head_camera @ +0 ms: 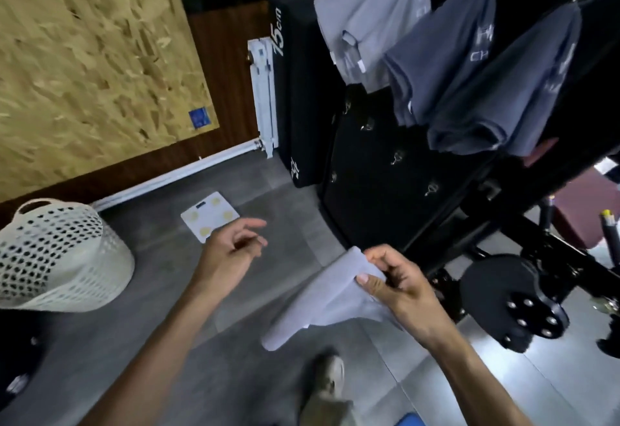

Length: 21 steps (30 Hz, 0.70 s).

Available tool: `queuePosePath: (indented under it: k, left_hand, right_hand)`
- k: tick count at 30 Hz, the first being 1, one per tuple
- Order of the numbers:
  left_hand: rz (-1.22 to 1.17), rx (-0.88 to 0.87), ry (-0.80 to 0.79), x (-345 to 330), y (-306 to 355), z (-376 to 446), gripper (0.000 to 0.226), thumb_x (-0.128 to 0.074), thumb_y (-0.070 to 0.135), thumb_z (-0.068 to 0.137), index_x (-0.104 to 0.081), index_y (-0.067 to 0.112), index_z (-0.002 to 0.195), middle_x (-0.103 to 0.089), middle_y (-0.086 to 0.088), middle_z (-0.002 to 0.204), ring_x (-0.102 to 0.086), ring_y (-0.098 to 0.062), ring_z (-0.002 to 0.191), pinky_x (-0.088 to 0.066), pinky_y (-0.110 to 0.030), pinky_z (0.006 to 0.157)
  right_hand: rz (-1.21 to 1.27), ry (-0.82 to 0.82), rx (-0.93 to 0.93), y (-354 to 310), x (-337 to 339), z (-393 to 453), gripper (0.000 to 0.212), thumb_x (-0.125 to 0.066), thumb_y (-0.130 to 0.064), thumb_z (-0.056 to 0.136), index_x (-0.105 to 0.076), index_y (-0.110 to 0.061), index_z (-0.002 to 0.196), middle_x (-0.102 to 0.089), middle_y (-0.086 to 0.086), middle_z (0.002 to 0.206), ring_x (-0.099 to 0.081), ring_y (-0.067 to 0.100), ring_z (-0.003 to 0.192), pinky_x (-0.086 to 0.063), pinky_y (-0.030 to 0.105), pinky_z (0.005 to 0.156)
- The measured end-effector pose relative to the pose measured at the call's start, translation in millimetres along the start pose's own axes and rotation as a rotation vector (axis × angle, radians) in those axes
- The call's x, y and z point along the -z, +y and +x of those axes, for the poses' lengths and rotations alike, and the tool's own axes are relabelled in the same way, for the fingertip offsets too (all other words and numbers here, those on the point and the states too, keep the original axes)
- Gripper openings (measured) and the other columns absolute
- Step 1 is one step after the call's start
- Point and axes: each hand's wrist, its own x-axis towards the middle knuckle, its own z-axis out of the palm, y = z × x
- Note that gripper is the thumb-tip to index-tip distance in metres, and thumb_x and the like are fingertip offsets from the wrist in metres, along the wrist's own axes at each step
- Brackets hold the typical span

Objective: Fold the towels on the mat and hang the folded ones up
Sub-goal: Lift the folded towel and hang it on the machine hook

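A light grey folded towel [318, 301] hangs from my right hand [396, 284], which pinches its top corner in front of a black panel with metal hooks [385, 164]. My left hand [231, 248] floats to the left of the towel with fingers apart, touching nothing. On the upper part of the panel hang a light grey towel [365, 16] and two dark blue-grey towels [439, 53] [510, 90] with white lettering. The mat is not in view.
A white perforated laundry basket [57, 254] stands at the left on the grey floor. A white bathroom scale [209, 216] lies on the floor ahead. A black foam box marked 75cm [295, 90], a white radiator [263, 90] and a black wheeled frame [523, 298] flank the panel. My shoe [330, 375] is below.
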Motion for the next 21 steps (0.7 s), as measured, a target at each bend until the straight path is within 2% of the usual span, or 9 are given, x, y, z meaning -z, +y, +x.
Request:
queuePosePath:
  k: [3,7,9,12,14,16,18,20,21]
  left_hand:
    - [0.071,-0.085,-0.029,-2,30,70,0.029,-0.056,0.000,0.088,-0.068,0.023,0.100,-0.070,-0.001,0.082,-0.062,-0.012,0.069,-0.047,-0.014,0.066]
    - [0.156,-0.155,-0.103,-23,60,176,0.023,-0.059,0.008,0.091,-0.068,0.027,0.100,-0.070,0.004,0.085,-0.063,-0.009,0.071,-0.048,-0.016,0.070]
    - [0.200,-0.162,-0.131,-35,67,229,0.023,-0.059,0.009,0.091,-0.068,0.030,0.096,-0.070,0.007,0.085,-0.063,-0.006,0.073,-0.050,-0.020,0.074]
    - [0.249,-0.136,-0.048,-49,65,305,0.025,-0.058,0.004,0.089,-0.069,0.026,0.085,-0.070,0.008,0.083,-0.063,-0.008,0.076,-0.053,-0.030,0.076]
    - [0.242,-0.130,-0.007,-54,60,348,0.026,-0.058,0.002,0.088,-0.068,0.026,0.084,-0.069,0.009,0.088,-0.064,-0.007,0.085,-0.054,-0.029,0.079]
    - [0.250,-0.150,-0.126,-58,56,388,0.034,-0.057,-0.001,0.089,-0.066,0.032,0.090,-0.068,0.009,0.094,-0.063,-0.007,0.092,-0.051,-0.023,0.081]
    - [0.273,-0.198,-0.386,-62,54,423,0.047,-0.054,-0.006,0.089,-0.062,0.040,0.100,-0.067,0.009,0.100,-0.062,-0.005,0.096,-0.052,-0.025,0.087]
    - [0.309,-0.254,-0.612,-69,50,460,0.050,-0.052,-0.007,0.089,-0.061,0.037,0.111,-0.066,0.009,0.109,-0.062,-0.003,0.102,-0.051,-0.026,0.092]
    - [0.303,-0.277,-0.672,-74,47,478,0.047,-0.051,-0.004,0.088,-0.062,0.033,0.115,-0.066,0.009,0.111,-0.062,-0.003,0.104,-0.051,-0.025,0.093]
  right_hand:
    - [-0.026,-0.003,0.007,7,3,77,0.030,-0.070,-0.037,0.084,-0.063,-0.014,0.101,-0.052,0.027,0.088,-0.052,0.032,0.077,-0.042,0.048,0.070]
    - [-0.001,-0.003,-0.002,22,18,186,0.018,-0.069,-0.028,0.087,-0.062,-0.014,0.097,-0.052,0.016,0.082,-0.048,0.018,0.075,-0.039,0.038,0.069]
    - [0.003,-0.019,-0.002,27,25,237,0.016,-0.068,-0.026,0.087,-0.061,-0.015,0.096,-0.051,0.012,0.081,-0.047,0.017,0.075,-0.039,0.037,0.069]
    - [-0.002,-0.023,-0.006,37,34,306,0.011,-0.065,-0.020,0.089,-0.060,-0.014,0.097,-0.049,0.015,0.081,-0.046,0.015,0.075,-0.039,0.034,0.070]
    - [-0.007,-0.026,-0.029,44,39,345,0.009,-0.065,-0.015,0.091,-0.061,-0.014,0.100,-0.053,0.010,0.084,-0.050,0.011,0.079,-0.042,0.030,0.074]
    - [-0.010,-0.031,-0.070,50,44,382,0.009,-0.064,-0.009,0.092,-0.061,-0.011,0.100,-0.057,0.007,0.086,-0.053,0.009,0.082,-0.044,0.030,0.078]
    - [-0.011,-0.051,-0.115,55,48,414,0.009,-0.063,-0.007,0.091,-0.060,-0.010,0.099,-0.058,0.013,0.090,-0.054,0.012,0.086,-0.044,0.033,0.082]
    - [-0.003,-0.056,-0.158,64,52,447,0.010,-0.064,-0.008,0.091,-0.061,-0.015,0.097,-0.060,0.005,0.090,-0.056,0.009,0.088,-0.045,0.029,0.082]
    - [0.009,-0.040,-0.167,70,54,464,0.011,-0.064,-0.009,0.091,-0.062,-0.019,0.095,-0.061,-0.002,0.088,-0.057,0.007,0.087,-0.046,0.027,0.081]
